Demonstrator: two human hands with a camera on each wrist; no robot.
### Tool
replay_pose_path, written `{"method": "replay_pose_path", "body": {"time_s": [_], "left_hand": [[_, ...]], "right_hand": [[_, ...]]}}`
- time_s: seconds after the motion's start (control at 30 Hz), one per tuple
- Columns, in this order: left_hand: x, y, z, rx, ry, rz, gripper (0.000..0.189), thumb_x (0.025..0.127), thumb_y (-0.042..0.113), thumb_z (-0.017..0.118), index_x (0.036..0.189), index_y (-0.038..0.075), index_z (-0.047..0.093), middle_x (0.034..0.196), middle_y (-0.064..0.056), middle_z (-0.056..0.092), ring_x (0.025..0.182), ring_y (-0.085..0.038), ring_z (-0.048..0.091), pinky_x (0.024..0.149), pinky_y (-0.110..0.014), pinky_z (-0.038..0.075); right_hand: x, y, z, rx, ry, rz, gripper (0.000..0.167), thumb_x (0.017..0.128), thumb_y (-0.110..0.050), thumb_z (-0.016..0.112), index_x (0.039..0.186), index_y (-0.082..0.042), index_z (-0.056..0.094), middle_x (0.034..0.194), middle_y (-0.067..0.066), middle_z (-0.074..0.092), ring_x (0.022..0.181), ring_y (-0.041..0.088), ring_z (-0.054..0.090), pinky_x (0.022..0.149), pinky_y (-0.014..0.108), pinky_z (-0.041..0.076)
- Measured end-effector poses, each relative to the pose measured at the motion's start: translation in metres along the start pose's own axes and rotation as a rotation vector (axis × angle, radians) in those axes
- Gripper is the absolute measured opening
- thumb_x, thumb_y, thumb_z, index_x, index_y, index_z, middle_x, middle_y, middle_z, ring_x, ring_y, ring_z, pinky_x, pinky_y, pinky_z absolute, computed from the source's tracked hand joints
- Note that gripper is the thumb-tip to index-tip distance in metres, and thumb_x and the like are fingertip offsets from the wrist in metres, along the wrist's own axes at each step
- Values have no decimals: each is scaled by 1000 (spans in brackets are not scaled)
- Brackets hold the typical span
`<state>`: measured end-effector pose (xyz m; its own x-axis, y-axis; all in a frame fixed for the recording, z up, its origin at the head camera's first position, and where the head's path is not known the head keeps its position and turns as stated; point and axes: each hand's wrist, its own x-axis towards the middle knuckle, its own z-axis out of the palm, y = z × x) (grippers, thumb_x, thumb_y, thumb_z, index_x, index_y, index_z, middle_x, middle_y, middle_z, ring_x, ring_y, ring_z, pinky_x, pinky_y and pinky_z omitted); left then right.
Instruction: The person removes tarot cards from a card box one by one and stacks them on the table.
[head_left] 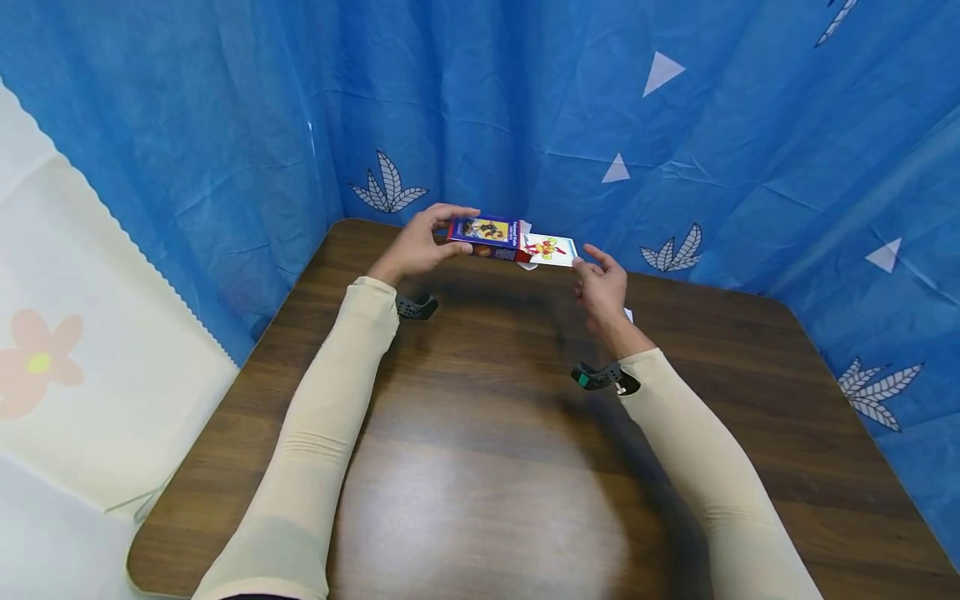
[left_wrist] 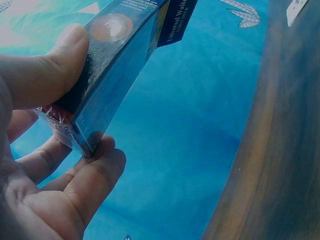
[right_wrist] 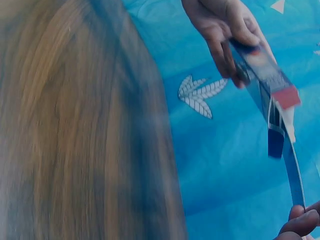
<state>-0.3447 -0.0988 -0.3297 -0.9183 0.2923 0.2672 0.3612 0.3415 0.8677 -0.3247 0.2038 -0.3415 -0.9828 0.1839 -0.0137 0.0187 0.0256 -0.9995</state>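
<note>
Above the far edge of the table, my left hand grips a blue tarot card box by its closed end, thumb along the near side. In the left wrist view the box has a glossy clear film at its corner. White flaps stand out at its open right end. From that end juts a white card with a red and yellow figure, and my right hand pinches its outer edge between thumb and fingers. Seen from the right wrist, the card bows slightly between box and fingertips.
A brown wooden table lies below both arms. Behind it hangs a blue curtain with leaf and triangle prints. Partly hidden behind my right wrist, a small white card-like piece shows. A pale flowered cloth hangs at the left.
</note>
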Motion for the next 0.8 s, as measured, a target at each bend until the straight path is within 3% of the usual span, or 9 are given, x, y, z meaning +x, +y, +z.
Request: {"method": "replay_pose_path", "body": {"time_s": [0.2,0.33,0.5,0.63,0.8], "left_hand": [[0,1,0,0,-3,3,52,88,26,74,137,25,58,147,-7,47,131,-33,47,107,-48,46],[0,1,-1,4,-2,5,52,88,26,74,137,25,58,147,-8,47,131,-33,47,107,-49,46],[-1,0,-2,8,-2,1,52,88,26,74,137,24,58,147,-9,47,131,-34,47,108,-51,44],[-1,0,-2,14,-2,-13,52,88,28,74,138,26,58,147,-8,46,132,-33,46,108,-50,45],[0,0,0,9,-5,-13,52,88,29,74,138,26,58,147,-8,46,130,-32,47,107,-48,46]], "right_hand": [[4,3,-18,11,40,13,43,99,-15,56,143,-12,52,79,-4,55,48,6,36,42,18,29],[7,5,-28,15,72,12,38,100,-13,52,138,-10,58,86,-3,56,45,6,34,41,19,29],[12,7,-37,-63,94,17,35,101,-14,47,130,-8,64,80,-2,60,47,5,42,41,19,31],[17,9,-47,-201,105,16,34,103,-19,46,131,-12,64,91,-3,62,60,6,56,46,17,41],[29,16,-63,-351,105,-23,37,105,-28,45,135,-10,60,120,7,58,89,7,54,72,18,48]]}}
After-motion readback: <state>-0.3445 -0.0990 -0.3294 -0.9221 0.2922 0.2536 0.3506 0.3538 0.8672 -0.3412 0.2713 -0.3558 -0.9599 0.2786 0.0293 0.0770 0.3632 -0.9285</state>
